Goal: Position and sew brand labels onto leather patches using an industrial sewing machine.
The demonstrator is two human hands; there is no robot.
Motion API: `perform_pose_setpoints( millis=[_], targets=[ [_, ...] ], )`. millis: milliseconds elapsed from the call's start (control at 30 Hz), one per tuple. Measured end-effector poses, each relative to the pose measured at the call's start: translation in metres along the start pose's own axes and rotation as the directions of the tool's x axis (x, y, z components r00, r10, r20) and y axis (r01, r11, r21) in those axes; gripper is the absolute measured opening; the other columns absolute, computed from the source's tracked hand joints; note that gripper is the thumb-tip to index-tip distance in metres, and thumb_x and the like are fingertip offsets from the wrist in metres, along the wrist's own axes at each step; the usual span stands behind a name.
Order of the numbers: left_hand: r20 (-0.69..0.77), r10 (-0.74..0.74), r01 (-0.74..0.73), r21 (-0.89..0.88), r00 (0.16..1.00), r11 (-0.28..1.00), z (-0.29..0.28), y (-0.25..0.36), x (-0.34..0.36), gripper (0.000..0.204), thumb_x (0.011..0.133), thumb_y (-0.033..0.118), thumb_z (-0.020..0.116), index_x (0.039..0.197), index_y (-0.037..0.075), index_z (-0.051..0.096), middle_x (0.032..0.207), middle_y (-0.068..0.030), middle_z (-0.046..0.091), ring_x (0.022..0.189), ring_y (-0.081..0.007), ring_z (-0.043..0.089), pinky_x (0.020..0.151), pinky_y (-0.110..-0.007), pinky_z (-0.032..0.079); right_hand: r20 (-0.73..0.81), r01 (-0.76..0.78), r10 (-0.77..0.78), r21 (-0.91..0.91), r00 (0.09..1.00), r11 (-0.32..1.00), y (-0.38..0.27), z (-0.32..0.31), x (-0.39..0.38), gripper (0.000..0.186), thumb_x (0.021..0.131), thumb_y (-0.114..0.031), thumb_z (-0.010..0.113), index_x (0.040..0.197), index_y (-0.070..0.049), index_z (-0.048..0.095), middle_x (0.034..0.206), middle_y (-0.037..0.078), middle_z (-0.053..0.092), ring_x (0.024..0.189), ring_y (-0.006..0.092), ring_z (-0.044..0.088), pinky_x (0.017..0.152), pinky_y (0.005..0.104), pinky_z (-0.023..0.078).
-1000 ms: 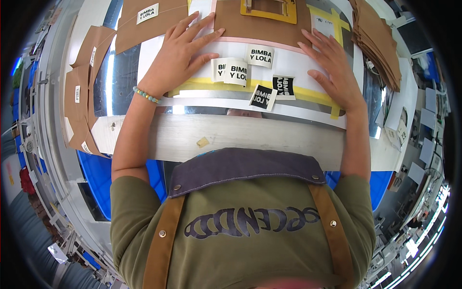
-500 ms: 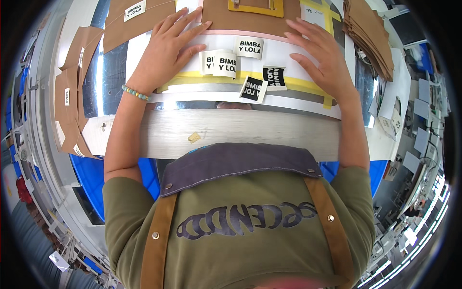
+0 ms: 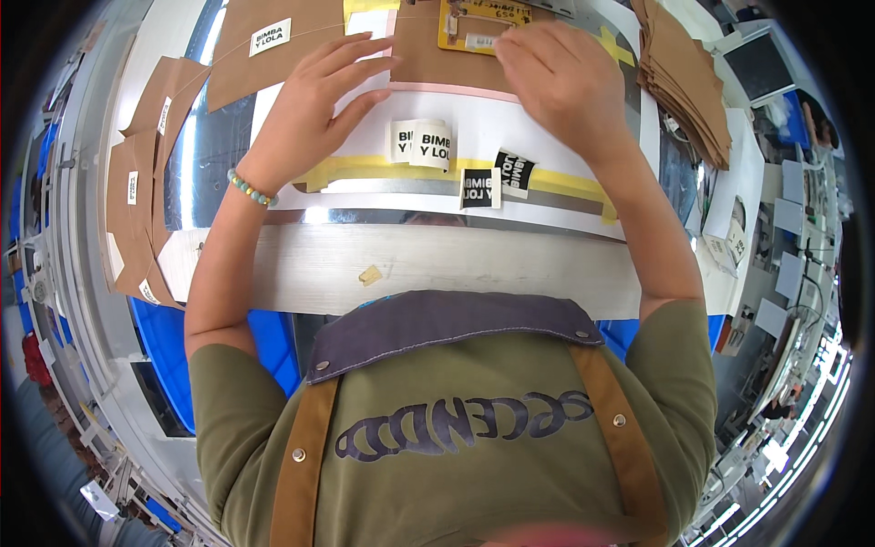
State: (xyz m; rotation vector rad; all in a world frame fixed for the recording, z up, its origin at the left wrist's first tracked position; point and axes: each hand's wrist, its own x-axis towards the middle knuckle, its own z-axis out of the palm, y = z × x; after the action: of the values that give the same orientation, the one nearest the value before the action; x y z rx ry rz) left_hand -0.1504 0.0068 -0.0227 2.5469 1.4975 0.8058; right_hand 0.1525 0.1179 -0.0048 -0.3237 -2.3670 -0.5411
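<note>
A brown sheet [image 3: 437, 68] lies on the white board [image 3: 365, 123], bordered by a pale pink strip. A yellow frame-shaped template [image 3: 448, 32] rests on it. At the sheet's left edge is my left hand [image 3: 324, 96], fingers stretched out and apart, holding nothing. My right hand [image 3: 570, 87] has its fingers drawn together at the template's lower edge, pinching a small white label [image 3: 481, 41] inside the frame. Between my forearms lie white labels with black lettering [image 3: 432, 144], overlapping, and two black labels [image 3: 478, 188] with white lettering.
Yellow tape [image 3: 365, 167] runs across the board. Brown pieces with labels [image 3: 137, 182] hang over the table's left edge; a stack of brown sheets [image 3: 684, 77] sits at right. A small tan scrap [image 3: 369, 274] lies near the front edge. Blue bins [image 3: 164, 365] stand below.
One white label has left the group on the board and is now at the template with my right hand, which moved left and closed. My left hand stays by the brown sheet's edge.
</note>
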Motion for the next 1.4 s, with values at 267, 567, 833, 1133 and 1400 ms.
perform_pose_setpoints(
  millis=[267,567,833,1133,1400],
  targets=[
    [0.087,0.125,-0.129,0.043,0.988,0.991,0.027,0.003,0.046,0.041,0.104,0.017,0.066,0.145,0.009,0.067,0.150,-0.0095,0.065,0.144,-0.0328,0.055,0.119,-0.047,0.047,0.142,-0.016,0.013,0.018,0.990,1.000,0.021,0.058,-0.016,0.017,0.082,-0.013,0.071,0.098,-0.012,0.076,0.102,-0.002,0.072,0.105,0.0176,0.068,0.089,0.0339,0.057],
    [0.178,0.077,-0.081,0.017,0.981,0.997,0.054,-0.010,0.063,0.051,0.106,0.023,0.063,0.156,0.011,0.057,0.156,-0.0100,0.060,0.153,-0.0331,0.043,0.127,-0.047,0.036,0.395,-0.264,0.206,0.098,0.895,0.959,0.028,0.024,-0.041,0.032,0.103,-0.028,0.069,0.127,-0.008,0.076,0.141,0.006,0.071,0.136,0.0279,0.060,0.111,0.0435,0.050],
    [0.131,0.108,-0.103,-0.046,0.985,0.994,0.052,-0.013,0.063,0.052,0.103,0.026,0.069,0.149,0.006,0.060,0.157,-0.0105,0.055,0.153,-0.0344,0.041,0.125,-0.049,0.036,0.359,-0.514,0.483,-0.011,0.798,0.858,0.098,-0.031,-0.080,0.042,0.103,-0.035,0.069,0.136,-0.009,0.071,0.160,0.015,0.055,0.149,0.0357,0.046,0.118,0.0507,0.043],
    [0.154,0.071,-0.051,-0.128,0.985,0.990,0.051,-0.015,0.068,0.050,0.096,0.017,0.075,0.140,-0.002,0.063,0.160,-0.0117,0.054,0.152,-0.0354,0.041,0.127,-0.047,0.034,-0.235,-0.927,0.933,-0.325,0.273,0.189,0.317,-0.048,-0.223,0.057,0.100,-0.056,0.067,0.126,-0.005,0.072,0.163,0.035,0.040,0.154,0.0543,0.032,0.123,0.0598,0.034],
    [0.201,0.049,-0.025,-0.120,0.978,0.992,0.047,-0.017,0.071,0.054,0.095,0.014,0.075,0.146,0.003,0.061,0.160,-0.0114,0.056,0.151,-0.0378,0.044,0.127,-0.048,0.035,-0.062,-0.920,0.986,-0.372,0.154,0.120,0.387,-0.012,-0.248,0.072,0.097,-0.069,0.063,0.132,-0.007,0.070,0.170,0.033,0.032,0.161,0.0517,0.022,0.126,0.0662,0.027]
  ],
)
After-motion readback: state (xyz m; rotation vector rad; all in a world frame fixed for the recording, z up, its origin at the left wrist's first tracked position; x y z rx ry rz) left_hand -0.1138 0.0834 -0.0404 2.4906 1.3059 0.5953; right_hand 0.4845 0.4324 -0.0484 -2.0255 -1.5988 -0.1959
